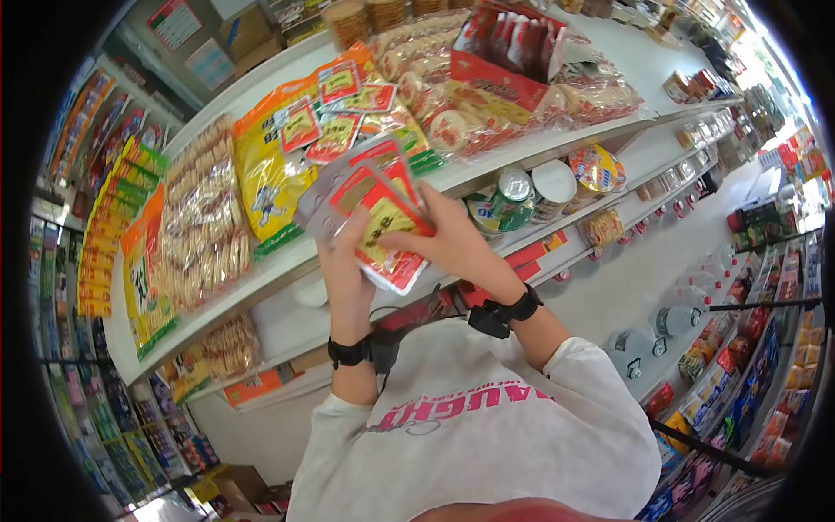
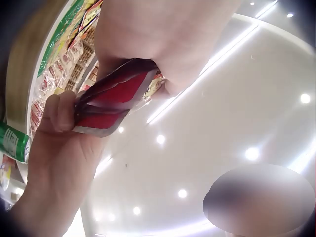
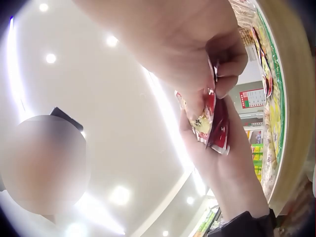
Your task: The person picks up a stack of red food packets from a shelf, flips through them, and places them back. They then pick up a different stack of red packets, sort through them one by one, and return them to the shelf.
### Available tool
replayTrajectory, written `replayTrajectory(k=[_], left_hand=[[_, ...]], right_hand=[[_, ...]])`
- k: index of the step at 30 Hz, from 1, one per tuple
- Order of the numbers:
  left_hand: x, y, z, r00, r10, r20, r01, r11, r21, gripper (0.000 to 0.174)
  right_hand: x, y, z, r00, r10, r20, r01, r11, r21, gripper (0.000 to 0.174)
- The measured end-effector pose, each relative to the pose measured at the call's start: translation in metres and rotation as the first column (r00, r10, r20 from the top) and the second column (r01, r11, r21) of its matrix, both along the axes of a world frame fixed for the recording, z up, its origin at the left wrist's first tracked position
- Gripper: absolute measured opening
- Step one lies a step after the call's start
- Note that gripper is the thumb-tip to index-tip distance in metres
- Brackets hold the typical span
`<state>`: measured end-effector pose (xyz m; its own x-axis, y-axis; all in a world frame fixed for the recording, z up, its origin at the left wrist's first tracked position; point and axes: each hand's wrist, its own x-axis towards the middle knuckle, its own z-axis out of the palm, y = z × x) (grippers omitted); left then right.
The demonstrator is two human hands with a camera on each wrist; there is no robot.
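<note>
In front of my chest, both hands hold a small fan of flat red-and-yellow snack packets (image 1: 389, 217) with silvery grey backs. My left hand (image 1: 346, 252) grips their lower left side, its thumb over the front. From the right, my right hand (image 1: 454, 233) pinches them, thumb lying across the yellow label. The left wrist view shows the packets' red undersides (image 2: 111, 101) between the two hands. Edge-on packets (image 3: 212, 121) appear in the right wrist view, partly hidden by fingers. Just beyond, several similar loose packets (image 1: 335, 135) lie on a yellow snack bag (image 1: 270, 196).
A white curved shelf (image 1: 287, 270) runs before me, carrying bagged round biscuits (image 1: 204, 217) and an open red box (image 1: 500, 65) of packets. Below its edge stand a green can (image 1: 513, 196) and tubs. Large water bottles (image 1: 635, 339) stand on the floor to the right.
</note>
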<state>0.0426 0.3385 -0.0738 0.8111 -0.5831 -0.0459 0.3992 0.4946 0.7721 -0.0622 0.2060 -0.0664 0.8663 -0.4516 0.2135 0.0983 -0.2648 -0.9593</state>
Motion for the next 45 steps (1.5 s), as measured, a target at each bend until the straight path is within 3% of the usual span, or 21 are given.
replayTrajectory(k=[3,5,7,10,13,18,22,25,31,32,35,39,42,45], left_hand=[[0.009,0.011,0.001,0.989,0.027,0.144,-0.043,0.993,0.108,0.049],[0.013,0.019,-0.001,0.982,0.0,0.187,-0.015,0.997,0.081,0.049],[0.011,0.019,-0.008,0.953,0.02,0.301,-0.061,0.99,0.128,0.053],[0.002,0.019,0.01,0.969,-0.006,0.247,-0.024,0.993,0.119,0.061],[0.001,0.018,0.005,0.961,0.002,0.276,-0.011,0.999,0.033,0.064],[-0.01,0.037,0.004,0.984,-0.051,0.171,0.059,0.997,-0.041,0.063],[-0.004,0.041,-0.012,0.93,-0.112,0.349,0.088,0.993,0.082,0.062],[-0.005,0.043,-0.006,0.924,-0.159,0.349,0.124,0.985,0.119,0.06],[-0.015,0.048,0.023,0.932,-0.237,0.274,0.234,0.971,0.044,0.066],[-0.016,0.046,0.021,0.91,-0.247,0.332,0.227,0.969,0.101,0.073],[-0.025,0.033,0.02,0.873,-0.097,0.479,0.1,0.995,0.019,0.075],[-0.047,0.004,0.024,0.795,-0.005,0.607,0.027,0.999,-0.028,0.078],[-0.079,-0.015,0.057,0.88,-0.102,0.465,0.099,0.995,0.031,0.089],[-0.097,-0.053,0.055,0.778,0.027,0.627,-0.037,0.999,0.003,0.099]], right_hand=[[0.0,0.009,0.001,1.0,-0.021,-0.019,0.021,1.0,-0.012,0.059],[0.003,0.016,0.0,0.999,-0.049,-0.022,0.047,0.997,-0.066,0.059],[0.001,0.023,0.003,0.989,-0.076,-0.124,0.044,0.97,-0.239,0.065],[0.0,0.03,-0.009,0.955,-0.132,-0.266,0.012,0.912,-0.409,0.077],[-0.001,0.05,-0.008,0.994,-0.11,-0.01,0.096,0.908,-0.408,0.08],[-0.01,0.059,-0.012,0.974,-0.133,-0.185,-0.014,0.776,-0.631,0.066],[-0.013,0.067,-0.03,0.986,-0.052,-0.161,-0.01,0.933,-0.36,0.059],[-0.016,0.068,-0.034,0.995,-0.051,-0.081,0.046,0.997,-0.055,0.068],[-0.038,0.051,0.012,0.986,0.038,-0.16,-0.042,0.999,-0.026,0.076],[-0.044,0.05,0.013,0.989,-0.001,-0.146,0.011,0.998,0.063,0.072],[-0.046,0.026,0.026,0.982,0.154,-0.109,-0.136,0.978,0.162,0.066],[-0.067,-0.013,0.033,0.988,0.128,-0.088,-0.142,0.975,-0.173,0.056],[-0.083,-0.034,0.041,0.991,0.097,-0.089,-0.098,0.995,-0.007,0.057],[-0.103,-0.071,0.029,0.99,0.135,-0.032,-0.134,0.99,0.035,0.06]])
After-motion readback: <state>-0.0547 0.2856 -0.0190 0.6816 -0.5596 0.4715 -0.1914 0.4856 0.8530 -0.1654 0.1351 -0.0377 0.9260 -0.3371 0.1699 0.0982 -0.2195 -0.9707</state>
